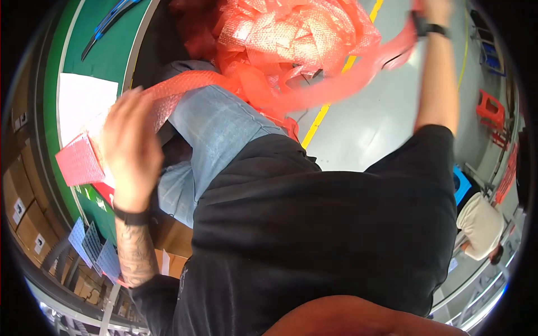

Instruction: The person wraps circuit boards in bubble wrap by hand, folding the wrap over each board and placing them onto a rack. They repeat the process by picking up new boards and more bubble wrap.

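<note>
rightward from the green table [120, 56], see one pink bubble-wrap strip [305, 96] sagging in the air, with long axis leading crosswise away from the table. find the right hand [438, 9] at its far end, well apart from the table, blurred but, judging by the lifted strip, closed on it. spot the left hand [131, 143] nearer, above the table's edge, at the strip's near end, loosely curled; cannot tell, through blur, whether gripping. count two hands, one strip, one pink heap [297, 36] right of the table, and, on the table, one flat pink packet [82, 162] just beside the left hand, one white sheet [84, 98], one blue-and-black tool [109, 22].
</note>
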{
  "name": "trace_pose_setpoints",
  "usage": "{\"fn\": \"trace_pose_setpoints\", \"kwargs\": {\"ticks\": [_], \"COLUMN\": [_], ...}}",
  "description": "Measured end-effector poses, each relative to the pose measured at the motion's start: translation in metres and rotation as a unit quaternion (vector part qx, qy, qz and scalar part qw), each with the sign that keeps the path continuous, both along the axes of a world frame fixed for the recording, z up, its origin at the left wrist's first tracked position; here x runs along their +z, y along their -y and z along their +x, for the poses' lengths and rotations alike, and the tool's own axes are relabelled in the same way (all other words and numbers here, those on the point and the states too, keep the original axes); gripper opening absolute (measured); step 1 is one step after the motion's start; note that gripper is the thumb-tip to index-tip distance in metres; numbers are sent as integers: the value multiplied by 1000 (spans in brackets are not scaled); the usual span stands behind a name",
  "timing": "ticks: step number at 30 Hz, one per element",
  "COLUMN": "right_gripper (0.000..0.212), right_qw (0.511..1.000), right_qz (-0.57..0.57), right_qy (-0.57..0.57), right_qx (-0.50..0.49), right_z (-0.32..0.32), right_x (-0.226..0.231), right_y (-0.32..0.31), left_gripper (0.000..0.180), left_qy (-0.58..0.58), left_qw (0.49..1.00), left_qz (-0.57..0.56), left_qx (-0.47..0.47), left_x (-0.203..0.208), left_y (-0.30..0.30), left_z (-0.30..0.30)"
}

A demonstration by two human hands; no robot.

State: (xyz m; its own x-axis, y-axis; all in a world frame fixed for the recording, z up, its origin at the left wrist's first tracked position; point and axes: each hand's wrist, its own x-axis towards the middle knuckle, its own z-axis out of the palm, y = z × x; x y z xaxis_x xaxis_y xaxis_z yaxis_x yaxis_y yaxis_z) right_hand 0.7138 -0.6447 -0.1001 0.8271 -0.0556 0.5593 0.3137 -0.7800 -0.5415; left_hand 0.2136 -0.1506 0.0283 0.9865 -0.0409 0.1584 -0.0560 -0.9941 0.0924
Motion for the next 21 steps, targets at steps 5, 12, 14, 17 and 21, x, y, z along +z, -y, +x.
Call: {"fn": "trace_pose_setpoints", "kwargs": {"ticks": [5,12,14,17,21], "right_gripper": [18,24,27,29,39], "right_qw": [959,741,741,744,745], "right_qz": [77,76,49,39,-134], "right_qy": [-236,-532,-586,-656,-626], "right_qx": [133,404,325,117,186], "right_z": [-150,-293,-324,-350,-346], "right_x": [-200,-346,-376,-389,-407], "right_y": [-216,-278,-297,-346,-366], "left_gripper": [45,22,15,9,3], "left_qy": [-191,-355,-338,-296,-276], "left_qw": [976,896,904,919,945], "left_qz": [105,260,261,261,172], "left_qx": [-12,50,21,-4,-38], "left_x": [-72,-135,-135,-109,-61], "left_y": [-2,8,3,5,25], "left_z": [24,90,83,70,62]}}
